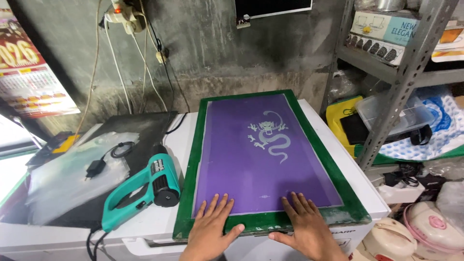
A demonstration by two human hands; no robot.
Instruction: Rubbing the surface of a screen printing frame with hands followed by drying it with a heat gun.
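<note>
Pressing flat, left hand (211, 226) and right hand (305, 225) spread on green-framed purple screen (263, 154), white countertop (159, 220), grey concrete wall (217, 43)

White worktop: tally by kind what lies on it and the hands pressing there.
Screen-printing frame, green, purple mesh with dragon stencil: 1
Teal heat gun: 1
Black plug: 1
Clear plastic sheet: 1
Hands flat on the frame: 2, left and right
Total: 6

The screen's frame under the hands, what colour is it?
Green, around a purple mesh with a pale dragon; the frame shows best in the head view.
</note>
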